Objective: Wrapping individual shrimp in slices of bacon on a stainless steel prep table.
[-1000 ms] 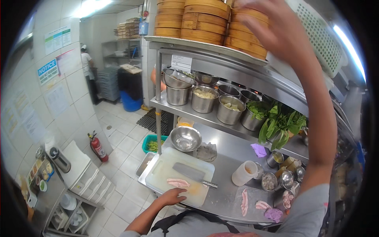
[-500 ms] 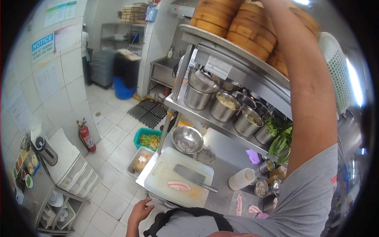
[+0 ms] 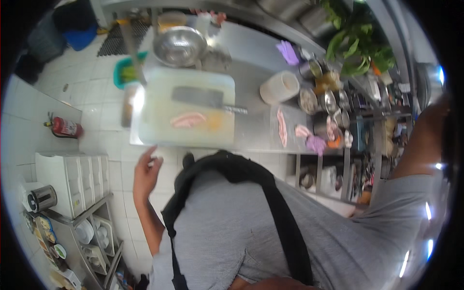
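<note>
My left hand (image 3: pixel 147 170) hangs just off the near left corner of the white cutting board (image 3: pixel 159 99). It holds nothing, and its fingers are apart. My right arm is raised at the right rim, with its hand out of the picture. On the board, slightly blurred, lies a cleaver (image 3: pixel 198 96) whose handle sticks out past the right edge. A strip of pale pink raw meat (image 3: pixel 188 120) rests nearer to me. More meat strips (image 3: pixel 282 126) lie on a clear sheet to the right, next to a purple glove (image 3: pixel 315 144).
A steel bowl (image 3: pixel 179 46) stands behind the board. A white plastic tub (image 3: pixel 280 87), small metal containers (image 3: pixel 308 100) and another purple glove (image 3: pixel 288 52) sit on the steel table. Leafy greens (image 3: pixel 357 46) overhang from the shelf. White drawers (image 3: pixel 72 183) and a fire extinguisher (image 3: pixel 65 126) are at left.
The view has tilted down and turned, so the upper shelf with bamboo steamers has left it. My right hand, previously at the top edge by the steamers, is now outside the picture.
</note>
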Action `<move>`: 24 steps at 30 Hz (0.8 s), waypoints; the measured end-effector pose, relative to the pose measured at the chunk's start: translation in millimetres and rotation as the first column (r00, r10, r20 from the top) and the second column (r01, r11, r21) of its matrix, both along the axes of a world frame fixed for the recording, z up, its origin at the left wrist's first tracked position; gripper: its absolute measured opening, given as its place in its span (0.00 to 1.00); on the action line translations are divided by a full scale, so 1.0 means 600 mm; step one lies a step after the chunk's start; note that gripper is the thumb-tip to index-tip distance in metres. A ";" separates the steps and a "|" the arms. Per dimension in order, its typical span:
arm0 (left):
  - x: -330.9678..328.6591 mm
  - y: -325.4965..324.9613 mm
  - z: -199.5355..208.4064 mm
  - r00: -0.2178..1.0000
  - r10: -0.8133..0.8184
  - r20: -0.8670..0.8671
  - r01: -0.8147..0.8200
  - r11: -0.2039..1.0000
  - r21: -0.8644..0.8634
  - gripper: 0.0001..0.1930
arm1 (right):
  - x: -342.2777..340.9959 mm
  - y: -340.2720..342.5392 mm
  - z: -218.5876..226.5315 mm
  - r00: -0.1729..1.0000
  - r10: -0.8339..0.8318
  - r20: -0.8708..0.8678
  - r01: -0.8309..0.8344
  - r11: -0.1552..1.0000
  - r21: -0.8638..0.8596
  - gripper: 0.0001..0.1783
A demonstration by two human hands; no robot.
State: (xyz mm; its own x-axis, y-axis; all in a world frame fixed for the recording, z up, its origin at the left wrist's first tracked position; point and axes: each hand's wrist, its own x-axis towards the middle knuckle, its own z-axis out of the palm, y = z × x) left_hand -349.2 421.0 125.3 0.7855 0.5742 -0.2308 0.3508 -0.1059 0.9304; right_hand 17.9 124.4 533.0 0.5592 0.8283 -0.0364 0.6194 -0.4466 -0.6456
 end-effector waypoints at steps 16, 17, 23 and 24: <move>0.249 -0.103 0.047 0.724 -0.687 -0.063 0.684 0.704 0.191 0.25 | -0.137 -0.236 -0.738 0.854 -0.478 0.204 0.480 0.876 0.043 0.23; 0.259 -0.120 0.047 0.687 -0.724 -0.055 0.720 0.668 0.188 0.25 | -0.146 -0.231 -0.760 0.858 -0.482 0.177 0.486 0.873 0.022 0.22; 0.301 -0.219 0.055 0.583 -0.812 -0.014 0.793 0.566 0.224 0.24 | -0.123 -0.247 -0.699 0.835 -0.501 0.228 0.505 0.862 0.044 0.30; 0.302 -0.230 0.051 0.594 -0.804 -0.023 0.783 0.572 0.246 0.24 | -0.108 -0.267 -0.686 0.830 -0.510 0.226 0.515 0.856 0.040 0.32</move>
